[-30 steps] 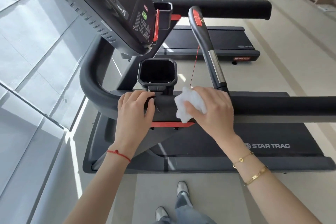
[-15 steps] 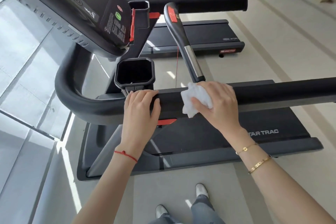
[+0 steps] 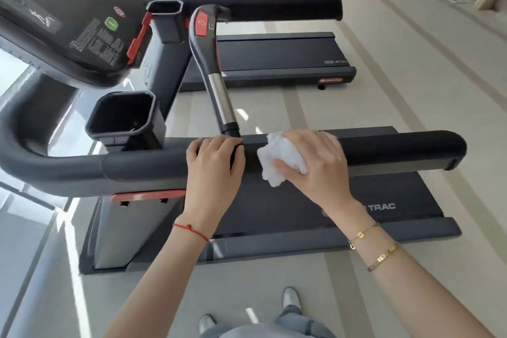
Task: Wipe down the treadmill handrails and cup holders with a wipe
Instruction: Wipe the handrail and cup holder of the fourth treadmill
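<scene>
Two hands are on one long black rail (image 3: 397, 145). We hold it from the side of the treadmill, and the rail runs flat across our view, from nine o'clock to three o'clock. That line is what the next wipe must follow.

Our right hand (image 3: 315, 164) has a closed grip on the white wipe (image 3: 279, 158), bunched up in a ball. The thumb is under it and the fingers fold over the top. The wipe is pressed on the rail, just past where the thin silver bar (image 3: 222, 101) joins it. Our left hand (image 3: 214, 170) lies on the rail at nine o'clock from the wipe, close beside it but not touching. Its grip is curled over the top of the rail and holds nothing else. We think it keeps us steady.

From the wipe, bare rail goes on toward three o'clock, all the way to the round end. We guess that is the part to rub next, so the right hand should slide that way, along the rail and not across it. It is the nearer hand for that end.

One cup holder (image 3: 123, 115) sits at ten o'clock from our left hand. It is open on top and looks dark inside. We think it is a job for later.
</scene>
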A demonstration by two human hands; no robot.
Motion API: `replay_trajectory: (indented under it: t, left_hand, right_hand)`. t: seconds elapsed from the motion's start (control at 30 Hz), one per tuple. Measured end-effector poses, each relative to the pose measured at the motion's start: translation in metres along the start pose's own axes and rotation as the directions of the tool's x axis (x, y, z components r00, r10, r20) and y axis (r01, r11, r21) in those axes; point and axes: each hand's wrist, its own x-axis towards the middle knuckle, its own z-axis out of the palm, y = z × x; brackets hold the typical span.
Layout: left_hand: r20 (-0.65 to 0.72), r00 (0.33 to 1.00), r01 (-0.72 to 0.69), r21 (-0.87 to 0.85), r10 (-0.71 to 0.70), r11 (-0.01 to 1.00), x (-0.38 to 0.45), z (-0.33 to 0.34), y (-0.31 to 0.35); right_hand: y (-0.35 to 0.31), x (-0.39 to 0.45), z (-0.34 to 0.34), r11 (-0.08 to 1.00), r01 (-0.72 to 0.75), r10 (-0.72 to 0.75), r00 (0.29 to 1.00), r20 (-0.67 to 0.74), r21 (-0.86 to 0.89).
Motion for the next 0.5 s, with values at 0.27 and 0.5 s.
replay_trajectory:
  t: [0.27,0.5]
  left_hand:
    - [-0.010,1.000,0.016,0.045,-0.016,0.999,0.004,0.044,0.071]
    - [-0.032,0.999,0.028,0.089,-0.025,0.996,0.006,0.066,0.105]
  right_hand:
    - [0.039,0.011,-0.019,0.972,-0.218,0.222,0.974,0.043,-0.089]
    - [0.123,-0.020,-0.052,0.995,-0.082,0.080,0.996,-0.026,-0.058]
